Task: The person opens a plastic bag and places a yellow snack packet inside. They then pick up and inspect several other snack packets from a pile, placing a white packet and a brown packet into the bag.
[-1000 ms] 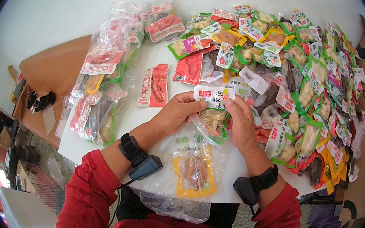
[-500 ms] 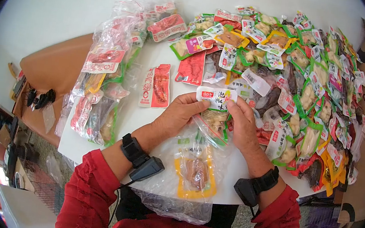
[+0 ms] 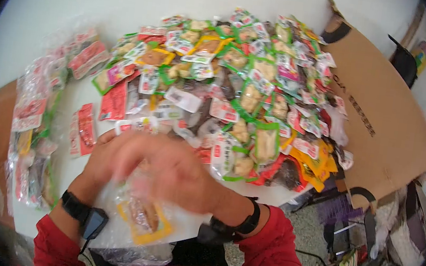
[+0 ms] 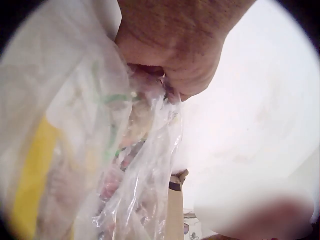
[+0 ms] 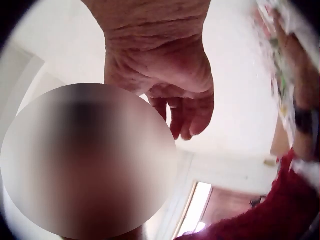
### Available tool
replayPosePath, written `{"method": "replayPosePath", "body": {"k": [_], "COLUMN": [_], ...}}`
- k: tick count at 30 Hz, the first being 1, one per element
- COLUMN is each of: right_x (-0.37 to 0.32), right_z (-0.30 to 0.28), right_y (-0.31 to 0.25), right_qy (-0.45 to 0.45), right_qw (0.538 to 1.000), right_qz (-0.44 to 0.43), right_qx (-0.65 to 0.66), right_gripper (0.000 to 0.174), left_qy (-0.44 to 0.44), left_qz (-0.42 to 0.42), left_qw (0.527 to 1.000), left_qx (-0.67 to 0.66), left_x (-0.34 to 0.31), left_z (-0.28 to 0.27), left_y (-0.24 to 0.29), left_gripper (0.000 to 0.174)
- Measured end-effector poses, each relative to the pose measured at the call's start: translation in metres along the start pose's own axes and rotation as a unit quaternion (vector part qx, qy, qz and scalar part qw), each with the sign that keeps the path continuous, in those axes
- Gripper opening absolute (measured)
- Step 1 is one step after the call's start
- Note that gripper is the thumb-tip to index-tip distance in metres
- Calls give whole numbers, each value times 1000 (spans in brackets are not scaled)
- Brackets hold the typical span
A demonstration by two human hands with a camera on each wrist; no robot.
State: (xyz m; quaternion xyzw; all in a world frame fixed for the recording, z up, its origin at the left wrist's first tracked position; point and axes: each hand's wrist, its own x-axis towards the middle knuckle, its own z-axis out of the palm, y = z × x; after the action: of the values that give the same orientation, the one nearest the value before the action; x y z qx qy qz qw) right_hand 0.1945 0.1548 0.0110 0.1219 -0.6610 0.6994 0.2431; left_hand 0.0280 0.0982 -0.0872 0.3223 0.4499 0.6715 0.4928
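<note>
My left hand (image 3: pixel 100 159) grips a food packet, whose white label (image 3: pixel 138 124) shows partly behind my blurred right hand (image 3: pixel 166 172). In the left wrist view the fingers of my left hand (image 4: pixel 170 55) are curled, with clear plastic (image 4: pixel 160 145) hanging just below them. My right hand (image 5: pixel 165 75) is raised over the near side of the table, its fingers loosely bent and holding nothing in the right wrist view. Under the hands lies a clear bag with a yellow-edged packet (image 3: pixel 166 231) of brown food inside.
A large heap of sealed food packets (image 3: pixel 251 98) covers the table's back and right. Filled clear bags (image 3: pixel 28 114) line the left side. A red-and-white packet (image 3: pixel 84 129) lies beside them. A brown cardboard box (image 3: pixel 380 136) stands at the right.
My right hand has come off the packet and swung up and left, across my left hand. The head view has turned to the right.
</note>
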Motion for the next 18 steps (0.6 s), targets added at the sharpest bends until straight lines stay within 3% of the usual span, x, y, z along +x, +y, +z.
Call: {"method": "replayPosePath", "body": {"k": [1,2,3,4,6,10,16,18], "right_x": [7,7,3,1,4,7,0,1], "right_z": [14,29,47,59,68,77,78,75], "right_y": [-11,-21,-28,-33,-37,-34,-35,-38], "right_qy": [-139,-128,-203,-274,-293,-388,-389,-389], "right_qw": [989,990,966,913,908,844,806,809], "right_qz": [-50,-49,10,67,37,-91,-33,-58], "right_qx": [30,19,160,296,298,358,444,437], "right_gripper": [22,22,22,23,24,29,30,29], "left_qy": [18,36,22,26,23,35,83,62], "left_qz": [-22,-42,-43,-29,-12,0,-5,-3], "left_qw": [1000,998,999,999,1000,999,996,998], "left_qx": [-9,-17,-20,-6,5,4,13,24], "left_x": [-2,-2,-1,0,3,4,4,4], "left_z": [2,2,0,-5,-10,-6,-5,-7], "left_y": [3,4,1,-2,-6,-8,-10,-8], "left_gripper": [21,20,20,19,18,16,15,16]}}
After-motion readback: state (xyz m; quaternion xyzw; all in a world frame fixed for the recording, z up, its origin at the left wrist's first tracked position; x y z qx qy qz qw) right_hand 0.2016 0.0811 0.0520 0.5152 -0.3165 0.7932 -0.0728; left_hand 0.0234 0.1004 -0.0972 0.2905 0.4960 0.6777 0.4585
